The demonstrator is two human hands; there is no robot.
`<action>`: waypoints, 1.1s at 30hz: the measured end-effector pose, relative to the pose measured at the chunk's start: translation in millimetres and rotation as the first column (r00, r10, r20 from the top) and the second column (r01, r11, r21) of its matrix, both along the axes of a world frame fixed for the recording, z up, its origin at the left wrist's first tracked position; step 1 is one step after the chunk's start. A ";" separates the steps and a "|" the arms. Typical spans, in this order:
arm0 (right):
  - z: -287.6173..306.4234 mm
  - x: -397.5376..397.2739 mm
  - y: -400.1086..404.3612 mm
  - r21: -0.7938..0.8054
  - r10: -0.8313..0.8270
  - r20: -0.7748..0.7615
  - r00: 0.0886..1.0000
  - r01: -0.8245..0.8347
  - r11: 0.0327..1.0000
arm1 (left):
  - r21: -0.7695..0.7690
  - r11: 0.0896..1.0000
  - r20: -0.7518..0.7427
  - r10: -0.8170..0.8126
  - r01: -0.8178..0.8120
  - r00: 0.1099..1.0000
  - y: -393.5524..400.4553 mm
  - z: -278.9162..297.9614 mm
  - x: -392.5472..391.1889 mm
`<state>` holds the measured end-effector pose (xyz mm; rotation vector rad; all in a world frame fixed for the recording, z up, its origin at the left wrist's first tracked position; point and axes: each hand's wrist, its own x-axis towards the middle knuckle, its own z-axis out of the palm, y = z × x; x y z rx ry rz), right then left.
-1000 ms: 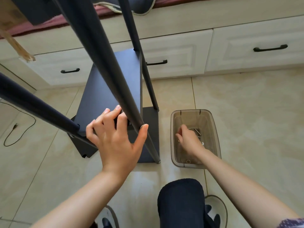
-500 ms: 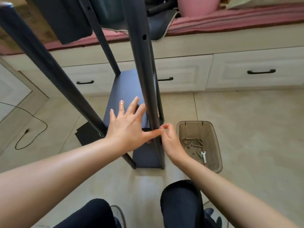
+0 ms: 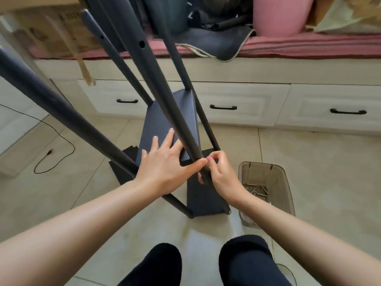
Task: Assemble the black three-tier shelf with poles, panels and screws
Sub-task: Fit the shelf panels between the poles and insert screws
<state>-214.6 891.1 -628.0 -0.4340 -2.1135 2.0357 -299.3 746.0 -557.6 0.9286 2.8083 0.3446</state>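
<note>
1. Compared with a second ago, the right hand (image 3: 221, 176) has left the clear plastic bin (image 3: 285, 182) and come up to the near right pole (image 3: 175, 112), where its thumb and fingertips now pinch together against the pole's side; whether a screw sits between them cannot be told.
2. Since then the left hand (image 3: 165, 164) has flattened: its fingers lie straight on the middle panel (image 3: 156, 124), and its thumb reaches across to touch the same pole beside the right hand's fingertips. It grips nothing.
3. The black shelf stands on the tiled floor (image 3: 309, 157) just ahead of the person's knees (image 3: 245, 263), with four poles rising toward the camera.
4. The near left pole (image 3: 61, 112) crosses the view diagonally and passes behind the left wrist; two far poles meet the far corners of the middle panel.
5. The bottom panel (image 3: 204, 200) lies below the hands, between the feet of the two near poles.
6. Screw holes show high up on the near right pole.
7. The bin sits on the floor just right of the shelf, holding several screws (image 3: 256, 188).
8. Behind the shelf runs a row of white drawers (image 3: 237, 100) with black handles.
9. Above them lie a red cushion (image 3: 309, 48), dark fabric and a pink container (image 3: 282, 15).
10. A black cable (image 3: 49, 155) trails across the floor at left.
</note>
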 end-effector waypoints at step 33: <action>-74.7 -78.1 -144.5 0.450 0.179 0.307 0.935 -0.308 0.838 | 0.508 0.475 0.787 0.084 -0.719 0.612 -195.9 -176.5 -1.9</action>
